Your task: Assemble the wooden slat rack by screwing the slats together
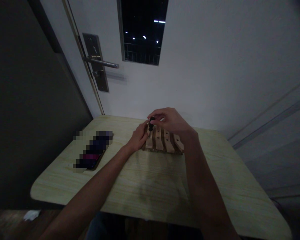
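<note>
Screwdriver (151,124) at wooden block (159,143)
Right hand (170,119) grasped the screwdriver in its fingers; left hand (139,136) touched block's 9 o'clock side, finger grip indeterminable

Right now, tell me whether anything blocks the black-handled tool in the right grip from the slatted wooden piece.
Nothing visible does: the black-handled tool in the right grip points down at the leftmost slat of the wooden piece. The left grip is close beside it.
</note>
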A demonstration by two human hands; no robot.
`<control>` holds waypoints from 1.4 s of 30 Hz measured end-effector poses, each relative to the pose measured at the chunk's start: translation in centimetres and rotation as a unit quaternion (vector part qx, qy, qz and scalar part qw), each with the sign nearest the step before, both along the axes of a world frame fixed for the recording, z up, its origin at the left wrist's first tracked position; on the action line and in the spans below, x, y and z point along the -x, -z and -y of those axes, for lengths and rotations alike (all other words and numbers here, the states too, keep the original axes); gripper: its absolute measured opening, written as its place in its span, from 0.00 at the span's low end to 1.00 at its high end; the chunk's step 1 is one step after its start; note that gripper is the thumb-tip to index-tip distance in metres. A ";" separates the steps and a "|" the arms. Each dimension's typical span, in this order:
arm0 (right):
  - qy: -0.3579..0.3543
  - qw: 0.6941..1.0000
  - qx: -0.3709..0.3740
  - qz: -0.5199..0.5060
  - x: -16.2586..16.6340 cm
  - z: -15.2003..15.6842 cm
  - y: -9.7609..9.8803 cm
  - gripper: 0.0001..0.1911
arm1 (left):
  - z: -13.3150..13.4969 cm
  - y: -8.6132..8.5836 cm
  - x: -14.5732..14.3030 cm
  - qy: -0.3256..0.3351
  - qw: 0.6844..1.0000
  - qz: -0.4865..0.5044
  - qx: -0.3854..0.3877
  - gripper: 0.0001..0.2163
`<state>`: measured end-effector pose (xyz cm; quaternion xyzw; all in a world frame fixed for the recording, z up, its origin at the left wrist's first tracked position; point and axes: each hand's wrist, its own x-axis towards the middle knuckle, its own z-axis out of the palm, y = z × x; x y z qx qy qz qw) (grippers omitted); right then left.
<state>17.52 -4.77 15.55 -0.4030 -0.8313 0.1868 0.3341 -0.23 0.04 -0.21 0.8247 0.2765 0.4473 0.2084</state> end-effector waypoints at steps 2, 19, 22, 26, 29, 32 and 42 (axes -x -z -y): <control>0.021 1.000 -0.012 -0.004 0.1 0.0 -0.1 0.06 | 0.0 0.0 0.0 -0.002 1.000 -0.002 -0.003 0.29; -0.026 0.999 0.034 -0.018 0.9 -0.1 0.2 0.05 | -0.1 0.1 0.0 -0.002 1.000 -0.010 0.002 0.28; -0.013 0.999 0.053 -0.006 0.9 0.1 0.3 0.14 | -0.1 0.1 0.0 -0.001 1.000 -0.012 0.010 0.30; -0.005 0.999 0.045 0.005 0.9 0.2 0.4 0.22 | 0.1 -0.1 0.0 0.003 1.000 -0.010 0.019 0.31; 0.004 1.000 0.031 0.000 1.0 0.2 0.2 0.16 | 0.2 -0.3 0.0 -0.001 1.000 -0.010 0.020 0.30; 0.037 0.999 0.003 0.005 1.1 0.0 0.3 0.12 | 0.3 -0.5 -0.1 -0.001 1.000 -0.009 0.013 0.29; -0.003 0.999 -0.042 0.008 1.1 0.1 0.3 0.13 | -0.1 0.2 -0.1 0.003 1.000 0.001 0.012 0.30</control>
